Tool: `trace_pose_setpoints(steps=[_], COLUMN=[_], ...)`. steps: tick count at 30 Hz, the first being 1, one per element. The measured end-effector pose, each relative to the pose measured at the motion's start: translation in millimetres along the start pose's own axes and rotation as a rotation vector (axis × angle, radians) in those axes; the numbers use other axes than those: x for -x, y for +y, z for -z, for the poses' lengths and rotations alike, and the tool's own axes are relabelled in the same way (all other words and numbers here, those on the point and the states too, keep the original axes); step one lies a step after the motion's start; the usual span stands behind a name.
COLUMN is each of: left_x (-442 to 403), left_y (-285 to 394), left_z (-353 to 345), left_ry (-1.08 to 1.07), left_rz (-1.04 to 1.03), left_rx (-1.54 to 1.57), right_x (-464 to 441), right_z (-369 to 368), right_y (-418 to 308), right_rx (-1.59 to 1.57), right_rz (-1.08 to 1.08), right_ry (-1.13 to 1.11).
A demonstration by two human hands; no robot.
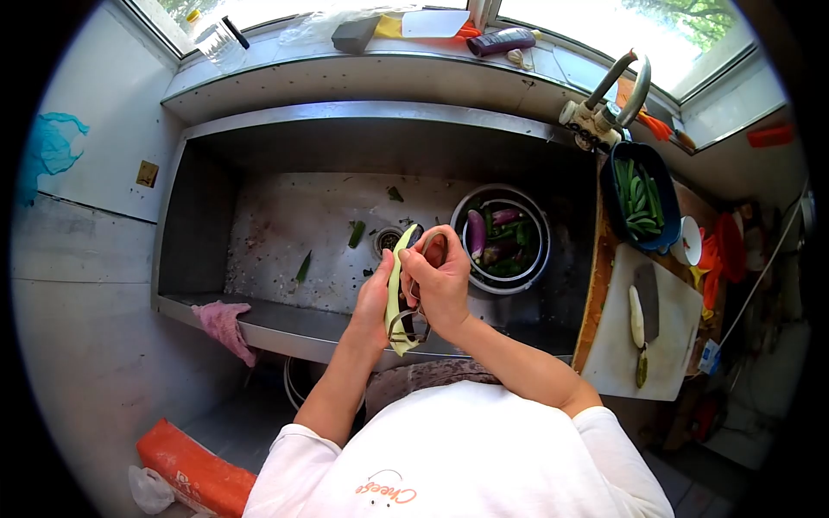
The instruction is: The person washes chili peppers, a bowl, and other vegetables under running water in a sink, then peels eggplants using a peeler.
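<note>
Presently, from the head view, holding a long, partly peeled eggplant (395,302) in the closed left hand (371,298), pale green along most of its length and dark near the end farthest from the body. Gripping a metal peeler (421,325) in the right hand (446,285), close along the right side of that eggplant; cannot tell about contact between blade and flesh. Have both hands close together over the near part of a steel sink (363,110), just short of the drain (385,243). See green scraps (304,266) on the sink floor, mostly to the left of the hands. Find a white-rimmed bowl (547,237) of purple eggplants and green vegetables inside the sink, right of the hands. Farther right, on the counter (597,289), see a white cutting board (609,345) with a knife (647,298) just beside a pale peeled vegetable (637,319). Beyond that board, note a dark blue basin (615,207) of green pieces, near a faucet (596,121). Well left of the hands, see a pink cloth (226,326) draped over the near rim.
</note>
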State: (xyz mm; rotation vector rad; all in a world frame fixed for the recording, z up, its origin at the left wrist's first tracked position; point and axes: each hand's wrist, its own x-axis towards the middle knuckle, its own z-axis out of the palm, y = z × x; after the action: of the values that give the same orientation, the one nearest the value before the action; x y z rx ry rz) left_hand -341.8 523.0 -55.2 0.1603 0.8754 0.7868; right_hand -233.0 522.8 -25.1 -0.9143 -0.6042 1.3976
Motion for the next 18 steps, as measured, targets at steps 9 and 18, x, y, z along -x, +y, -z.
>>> trace_pose_setpoints(steps=[9, 18], left_x=[37.2, -0.5], left_y=[-13.4, -9.4], left_z=[-16.5, -4.2], left_ry=[-0.118, -0.043], left_rz=[0.113, 0.024], left_rx=[-0.095, 0.021], right_x=[-92.3, -11.2], right_z=[71.8, 11.3], right_y=[-13.1, -3.9], right_rx=[0.095, 0.052], right_rz=[0.378, 0.074], right_ry=[0.449, 0.108])
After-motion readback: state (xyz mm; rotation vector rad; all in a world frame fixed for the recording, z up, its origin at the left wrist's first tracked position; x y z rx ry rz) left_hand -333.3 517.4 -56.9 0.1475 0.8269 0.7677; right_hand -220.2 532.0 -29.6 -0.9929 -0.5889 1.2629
